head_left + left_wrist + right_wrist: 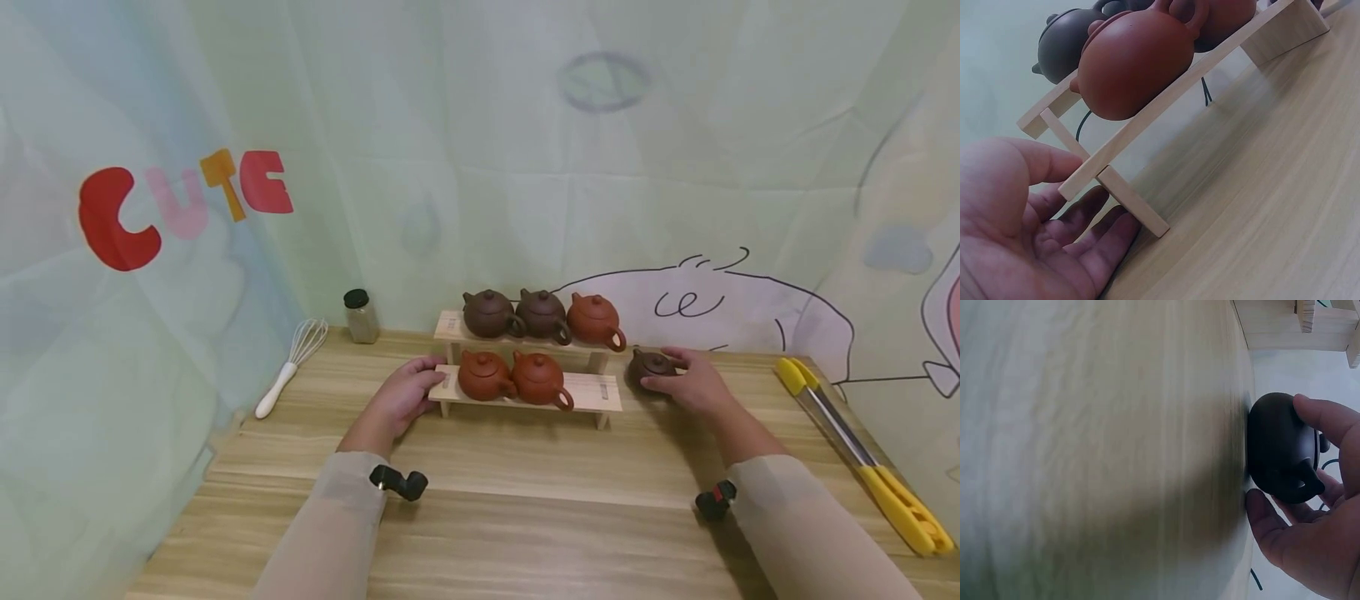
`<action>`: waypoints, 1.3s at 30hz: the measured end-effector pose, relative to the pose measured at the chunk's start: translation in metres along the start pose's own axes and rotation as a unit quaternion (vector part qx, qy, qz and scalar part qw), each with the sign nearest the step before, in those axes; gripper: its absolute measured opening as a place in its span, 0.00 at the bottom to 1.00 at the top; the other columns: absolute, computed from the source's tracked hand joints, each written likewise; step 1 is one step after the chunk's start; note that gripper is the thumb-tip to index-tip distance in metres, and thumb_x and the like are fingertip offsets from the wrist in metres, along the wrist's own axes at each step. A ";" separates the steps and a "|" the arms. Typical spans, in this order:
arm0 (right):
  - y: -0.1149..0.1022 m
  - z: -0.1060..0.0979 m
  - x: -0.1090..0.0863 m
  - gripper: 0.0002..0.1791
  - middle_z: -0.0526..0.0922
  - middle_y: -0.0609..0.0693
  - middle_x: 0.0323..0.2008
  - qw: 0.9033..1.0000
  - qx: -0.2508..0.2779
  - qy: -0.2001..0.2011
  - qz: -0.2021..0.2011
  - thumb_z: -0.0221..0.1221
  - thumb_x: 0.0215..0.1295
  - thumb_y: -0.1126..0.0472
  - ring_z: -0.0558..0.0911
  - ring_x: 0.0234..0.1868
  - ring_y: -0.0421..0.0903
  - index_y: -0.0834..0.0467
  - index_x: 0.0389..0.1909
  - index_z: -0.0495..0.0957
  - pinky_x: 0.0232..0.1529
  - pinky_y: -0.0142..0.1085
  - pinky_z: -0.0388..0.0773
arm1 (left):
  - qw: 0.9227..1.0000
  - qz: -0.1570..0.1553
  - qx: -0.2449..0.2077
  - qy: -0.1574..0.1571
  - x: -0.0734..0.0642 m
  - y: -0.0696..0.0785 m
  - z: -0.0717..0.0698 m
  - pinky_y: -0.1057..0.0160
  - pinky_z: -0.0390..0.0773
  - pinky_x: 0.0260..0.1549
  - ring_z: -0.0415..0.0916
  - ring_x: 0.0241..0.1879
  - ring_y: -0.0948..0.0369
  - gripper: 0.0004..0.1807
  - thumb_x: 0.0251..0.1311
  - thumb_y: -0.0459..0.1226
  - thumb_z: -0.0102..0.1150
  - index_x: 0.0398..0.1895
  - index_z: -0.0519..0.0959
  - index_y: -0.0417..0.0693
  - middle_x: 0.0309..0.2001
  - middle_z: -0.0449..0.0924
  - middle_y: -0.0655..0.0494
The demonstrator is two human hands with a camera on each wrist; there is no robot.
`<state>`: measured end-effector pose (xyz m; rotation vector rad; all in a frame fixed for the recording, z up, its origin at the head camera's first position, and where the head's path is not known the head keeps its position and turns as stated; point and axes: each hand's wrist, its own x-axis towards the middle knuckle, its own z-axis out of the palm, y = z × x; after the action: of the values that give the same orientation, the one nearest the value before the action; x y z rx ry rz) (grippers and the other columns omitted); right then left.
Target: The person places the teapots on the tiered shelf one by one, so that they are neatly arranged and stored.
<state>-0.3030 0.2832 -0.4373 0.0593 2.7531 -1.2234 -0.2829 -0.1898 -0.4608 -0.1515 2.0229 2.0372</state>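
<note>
My right hand (pixel 701 387) holds a small dark brown teapot (pixel 647 368) on the table to the right of a two-step wooden stand (pixel 585 385). In the right wrist view the thumb lies against the side of that teapot (pixel 1275 444), with fingers about its handle side. My left hand (pixel 405 396) grips the left end of the stand's lower step, its fingers (pixel 1113 244) beside the leg. On the upper step sit two dark teapots (pixel 487 315) and a reddish-brown teapot (pixel 592 317). Two more reddish teapots (pixel 483 377) stand on the lower step's left and middle.
A whisk (pixel 288 367) with a white handle lies at the table's left, near a black-lidded jar (pixel 362 318). Yellow-ended tongs (pixel 851 437) lie along the right edge. A printed cloth (pixel 465 183) hangs behind the wooden table (pixel 540 517).
</note>
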 end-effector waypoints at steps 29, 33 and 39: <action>-0.041 0.012 -0.066 0.48 0.75 0.64 0.73 0.998 0.034 0.017 -0.043 0.76 0.62 0.43 0.78 0.68 0.61 0.58 0.78 0.68 0.51 0.30 0.78 | 1.000 0.001 -0.001 0.001 -0.001 -0.001 0.000 0.66 0.84 0.48 0.82 0.52 0.65 0.25 0.80 0.37 0.51 0.76 0.67 0.39 0.73 0.72 0.40; -0.050 0.022 -0.068 0.46 0.77 0.63 0.71 0.997 0.045 0.019 -0.058 0.77 0.62 0.45 0.79 0.68 0.61 0.57 0.76 0.70 0.51 0.30 0.78 | 1.000 -0.001 -0.001 0.004 0.000 -0.001 0.000 0.67 0.83 0.48 0.81 0.52 0.65 0.25 0.80 0.37 0.50 0.76 0.67 0.40 0.74 0.71 0.40; -0.061 0.040 -0.067 0.43 0.81 0.64 0.66 0.995 0.063 0.016 -0.074 0.78 0.61 0.47 0.81 0.65 0.60 0.57 0.74 0.73 0.52 0.32 0.79 | 1.000 0.004 -0.005 0.000 0.000 -0.001 0.000 0.67 0.84 0.48 0.82 0.51 0.65 0.25 0.79 0.36 0.51 0.75 0.67 0.38 0.72 0.72 0.40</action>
<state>-0.2380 0.2132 -0.4099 -0.1163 2.7464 -1.4456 -0.2826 -0.1895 -0.4620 -0.1458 2.0152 2.0527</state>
